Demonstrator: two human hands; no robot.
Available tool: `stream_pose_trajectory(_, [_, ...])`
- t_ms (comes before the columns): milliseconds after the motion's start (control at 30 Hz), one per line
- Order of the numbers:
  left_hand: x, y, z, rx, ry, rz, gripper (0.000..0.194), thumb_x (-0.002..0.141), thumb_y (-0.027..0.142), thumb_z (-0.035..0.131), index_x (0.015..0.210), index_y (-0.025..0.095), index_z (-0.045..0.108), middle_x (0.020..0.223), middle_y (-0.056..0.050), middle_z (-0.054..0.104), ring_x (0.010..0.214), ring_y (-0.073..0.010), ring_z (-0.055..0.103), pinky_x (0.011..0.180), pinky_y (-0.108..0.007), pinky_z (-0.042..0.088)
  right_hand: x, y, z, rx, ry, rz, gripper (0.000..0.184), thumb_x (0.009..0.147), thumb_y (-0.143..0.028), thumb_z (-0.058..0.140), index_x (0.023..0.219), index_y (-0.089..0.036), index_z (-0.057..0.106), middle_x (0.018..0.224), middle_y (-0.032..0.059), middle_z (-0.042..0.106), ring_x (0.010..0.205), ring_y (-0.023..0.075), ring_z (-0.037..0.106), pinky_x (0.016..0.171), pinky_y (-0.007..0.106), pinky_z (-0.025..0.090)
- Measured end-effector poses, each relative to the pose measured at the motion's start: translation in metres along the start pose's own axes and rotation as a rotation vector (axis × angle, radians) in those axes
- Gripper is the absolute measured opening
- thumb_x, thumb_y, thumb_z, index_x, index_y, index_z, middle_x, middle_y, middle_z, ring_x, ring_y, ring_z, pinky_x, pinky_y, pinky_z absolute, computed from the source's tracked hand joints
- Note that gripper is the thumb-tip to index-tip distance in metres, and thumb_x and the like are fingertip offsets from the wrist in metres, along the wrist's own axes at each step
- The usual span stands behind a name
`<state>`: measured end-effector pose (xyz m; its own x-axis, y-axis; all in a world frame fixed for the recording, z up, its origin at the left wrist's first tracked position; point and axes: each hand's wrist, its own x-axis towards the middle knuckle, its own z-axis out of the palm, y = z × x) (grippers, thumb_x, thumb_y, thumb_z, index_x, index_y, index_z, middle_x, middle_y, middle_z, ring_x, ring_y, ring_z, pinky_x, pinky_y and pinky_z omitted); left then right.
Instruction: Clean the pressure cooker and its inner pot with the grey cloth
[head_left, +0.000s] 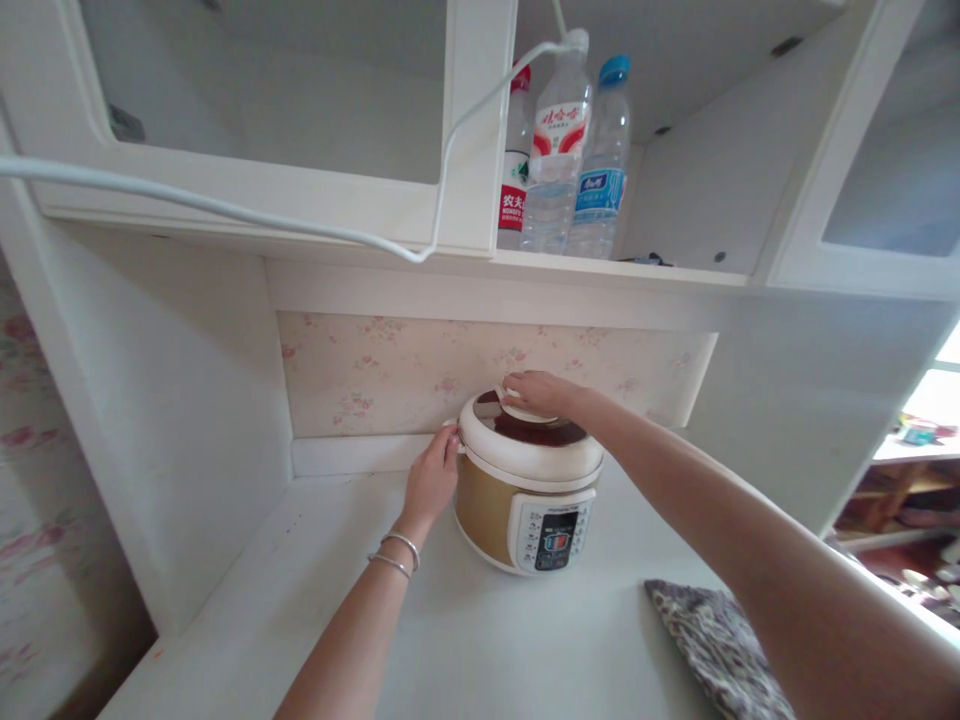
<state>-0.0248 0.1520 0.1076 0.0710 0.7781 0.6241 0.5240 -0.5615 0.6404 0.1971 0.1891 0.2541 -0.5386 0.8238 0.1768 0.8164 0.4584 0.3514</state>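
An electric pressure cooker (pixel 487 510) with a gold body, a cream lid rim and a front control panel (pixel 556 532) stands on the white counter. My left hand (pixel 433 478) is closed at the cooker's left side handle, its wrist wearing two silver bangles (pixel 397 553). On top, the fingers of my right hand (pixel 538 392) wrap over the handle of the lid (pixel 517 458). The lid sits on the body and has a dark reddish-brown top. My right hand and forearm hide part of the lid's right side.
Several things surround the cooker: a patterned grey cloth item (pixel 709 635) at the counter's right, a white cabinet (pixel 300 225) overhead, and three plastic bottles (pixel 559 180) on its shelf. A white cable (pixel 225 205) hangs across the upper left. Floral wallpaper (pixel 405 370) lies behind.
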Motion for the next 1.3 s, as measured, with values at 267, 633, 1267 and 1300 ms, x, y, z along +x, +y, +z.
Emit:
stream_pose_trajectory(267, [0.0,-0.002,0.0,-0.032,-0.014,-0.005,0.036,0.097,0.037,0.033,0.124,0.027,0.054,0.125,-0.003,0.063,0.112,-0.019,0.059,0.098,-0.035,0.044,-0.016,-0.01,-0.009,-0.092,0.133,0.059,0.047,0.095,-0.053,0.035,0.129,-0.024,0.047,0.126,0.0113,0.055,0.11,0.0258,0.055,0.089,0.036,0.039])
stream_pose_trajectory(633, [-0.001,0.0,-0.004,0.009,-0.015,0.015,0.035,0.096,0.038,0.033,0.122,0.027,0.056,0.121,-0.004,0.065,0.11,-0.0208,0.06,0.096,-0.036,0.045,-0.199,-0.064,0.015,0.27,0.141,-0.005,0.035,0.097,-0.036,0.034,0.092,-0.023,0.065,0.089,0.0073,0.066,0.086,0.0205,0.06,0.081,0.035,0.047])
stream_pose_trajectory(1267, [-0.006,0.009,0.004,0.072,0.045,0.011,0.036,0.096,0.034,0.033,0.119,0.023,0.058,0.118,-0.005,0.066,0.107,-0.0205,0.061,0.094,-0.034,0.045,-0.422,-0.077,0.21,0.674,0.195,0.846,0.064,0.07,-0.053,0.063,0.131,-0.048,0.047,0.13,0.0003,0.058,0.124,0.0369,0.048,0.101,0.061,0.041])
stream_pose_trajectory(1300, [-0.006,0.01,0.003,0.074,0.045,0.013,0.035,0.096,0.034,0.033,0.119,0.023,0.058,0.118,-0.005,0.066,0.107,-0.0205,0.061,0.094,-0.034,0.045,-0.413,-0.073,0.207,0.692,0.246,0.909,0.059,0.069,-0.055,0.062,0.127,-0.044,0.052,0.124,0.0028,0.063,0.12,0.0384,0.052,0.098,0.062,0.043])
